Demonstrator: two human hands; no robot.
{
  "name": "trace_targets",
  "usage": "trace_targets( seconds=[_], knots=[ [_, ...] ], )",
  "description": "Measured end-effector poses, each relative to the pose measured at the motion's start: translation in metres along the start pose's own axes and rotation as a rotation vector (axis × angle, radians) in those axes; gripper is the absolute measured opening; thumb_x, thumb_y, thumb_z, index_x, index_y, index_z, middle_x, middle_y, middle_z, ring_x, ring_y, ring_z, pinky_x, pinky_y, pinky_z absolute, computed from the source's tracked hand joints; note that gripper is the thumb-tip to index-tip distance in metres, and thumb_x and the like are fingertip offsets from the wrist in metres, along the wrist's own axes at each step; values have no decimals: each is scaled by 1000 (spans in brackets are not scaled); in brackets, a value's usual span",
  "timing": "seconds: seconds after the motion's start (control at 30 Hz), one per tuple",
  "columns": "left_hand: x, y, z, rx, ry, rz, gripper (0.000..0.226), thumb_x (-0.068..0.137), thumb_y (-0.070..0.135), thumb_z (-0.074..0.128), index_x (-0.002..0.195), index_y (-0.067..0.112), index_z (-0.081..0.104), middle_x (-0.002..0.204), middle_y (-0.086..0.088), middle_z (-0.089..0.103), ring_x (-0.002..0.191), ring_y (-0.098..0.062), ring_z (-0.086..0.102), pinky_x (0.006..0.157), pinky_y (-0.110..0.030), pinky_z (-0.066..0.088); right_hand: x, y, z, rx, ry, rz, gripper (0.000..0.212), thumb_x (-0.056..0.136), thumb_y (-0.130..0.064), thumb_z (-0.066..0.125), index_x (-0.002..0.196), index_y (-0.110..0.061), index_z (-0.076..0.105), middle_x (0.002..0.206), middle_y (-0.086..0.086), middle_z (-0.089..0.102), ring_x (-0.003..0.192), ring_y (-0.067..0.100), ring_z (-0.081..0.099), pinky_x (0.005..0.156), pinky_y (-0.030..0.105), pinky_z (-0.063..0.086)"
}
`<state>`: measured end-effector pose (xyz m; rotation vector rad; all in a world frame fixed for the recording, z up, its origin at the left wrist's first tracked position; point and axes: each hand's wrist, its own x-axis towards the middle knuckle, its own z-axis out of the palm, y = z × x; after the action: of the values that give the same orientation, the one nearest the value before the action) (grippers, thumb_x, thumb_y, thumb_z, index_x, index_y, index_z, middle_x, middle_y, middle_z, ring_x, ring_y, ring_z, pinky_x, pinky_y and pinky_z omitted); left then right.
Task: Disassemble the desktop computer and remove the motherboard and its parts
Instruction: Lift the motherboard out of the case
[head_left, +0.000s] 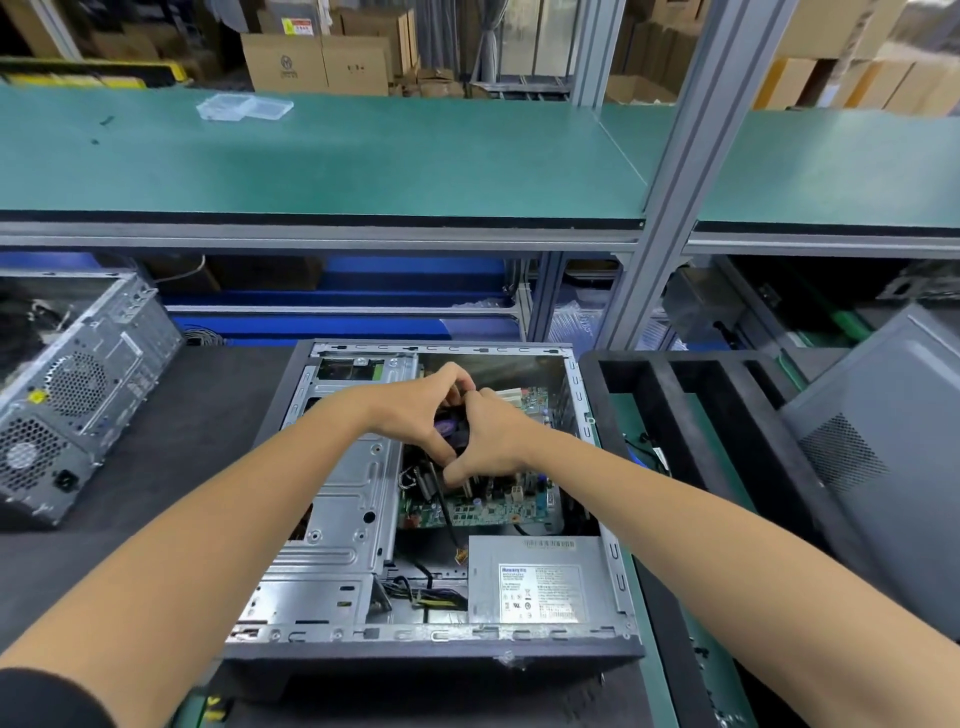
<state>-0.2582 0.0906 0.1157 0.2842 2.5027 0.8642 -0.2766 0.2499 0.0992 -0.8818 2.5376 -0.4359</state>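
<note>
Two bare forearms are reaching forward from the bottom corners, and both hands are meeting over the middle of the open desktop case (363, 636), which is lying on its side directly beneath them. The left hand (415, 408) is curling its fingers over the top of the CPU cooler fan (448, 430), while the right hand (491, 434) is closing in from the other side, thumb low and fingers wrapping the far edge; together they are gripping that one fan between them, though the fingertips are hidden. The motherboard (483, 506) is sitting under and just nearer than the hands, still seated in the case.

Judging by the grip, the cooler is being freed. Doing it well probably means releasing every retaining clip or screw first, then lifting straight up and evenly, while watching the black cable (441, 506) trailing below the left hand so it is not snagging.

Counting: one power supply (540, 584) nearer than the right hand, one drive cage (337, 488) under the left forearm, one second computer tower (72, 395) far to the left, and one grey side panel (883, 441) beyond the right arm.
</note>
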Motion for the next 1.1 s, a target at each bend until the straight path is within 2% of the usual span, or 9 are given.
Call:
trace_targets(
  seconds=[0.07, 0.23, 0.33, 0.5, 0.63, 0.73, 0.9, 1.1],
  knots=[
    [-5, -1, -3, -35, 10, 6, 83, 66, 24, 87, 127, 29, 31, 122, 4, 43, 114, -13, 49, 86, -17, 44, 0, -5, -6, -3, -6, 3, 80, 56, -46, 81, 116, -11, 42, 107, 4, 41, 91, 20, 49, 61, 28, 42],
    [-13, 2, -5, -83, 20, 18, 87, 67, 17, 86, 133, 30, 30, 127, 2, 46, 117, -13, 50, 98, -28, 45, -5, -15, -15, -63, -12, 29, 85, 55, -48, 81, 120, -8, 42, 108, 6, 41, 91, 21, 49, 60, 28, 43],
    [-17, 3, -7, -152, 10, 23, 87, 66, 9, 85, 133, 29, 32, 127, 2, 48, 119, -11, 50, 100, -27, 44, -8, -22, -17, -135, 10, 49, 93, 53, -53, 80, 124, -6, 42, 111, 8, 43, 94, 22, 47, 67, 32, 46],
    [-23, 6, -7, -214, -44, 29, 88, 68, 1, 81, 134, 31, 31, 129, 3, 47, 119, -8, 50, 92, -19, 47, -14, -30, -22, -163, 9, 78, 96, 54, -55, 79, 126, -3, 43, 110, 9, 44, 97, 24, 48, 72, 33, 49],
    [-32, 8, -9, -212, -101, 13, 93, 65, 1, 72, 139, 34, 26, 133, 2, 43, 125, -20, 45, 102, -43, 45, -21, -32, -23, -199, -24, 67, 96, 56, -53, 80, 127, -3, 40, 115, 11, 45, 99, 24, 49, 73, 33, 49],
    [-38, 4, -8, -224, -99, 12, 88, 67, -8, 60, 140, 29, 27, 136, -1, 41, 133, -16, 38, 109, -48, 37, -24, -36, -21, -239, -38, 36, 92, 56, -51, 80, 125, -4, 41, 115, 11, 44, 99, 24, 48, 75, 34, 51],
    [-39, -1, -4, -144, -26, 19, 79, 74, -17, 54, 137, 24, 30, 131, -3, 43, 129, -17, 42, 109, -39, 39, -27, -46, -18, -314, 10, -14, 90, 55, -54, 79, 120, -5, 43, 108, 9, 43, 97, 23, 45, 74, 31, 46],
    [-41, 2, -5, -179, -2, 30, 73, 75, -15, 54, 134, 22, 34, 130, -6, 47, 124, -19, 47, 105, -40, 43, -31, -51, -22, -322, 21, 10, 90, 54, -53, 81, 121, -5, 43, 108, 9, 42, 98, 23, 43, 78, 33, 48]
  ],
)
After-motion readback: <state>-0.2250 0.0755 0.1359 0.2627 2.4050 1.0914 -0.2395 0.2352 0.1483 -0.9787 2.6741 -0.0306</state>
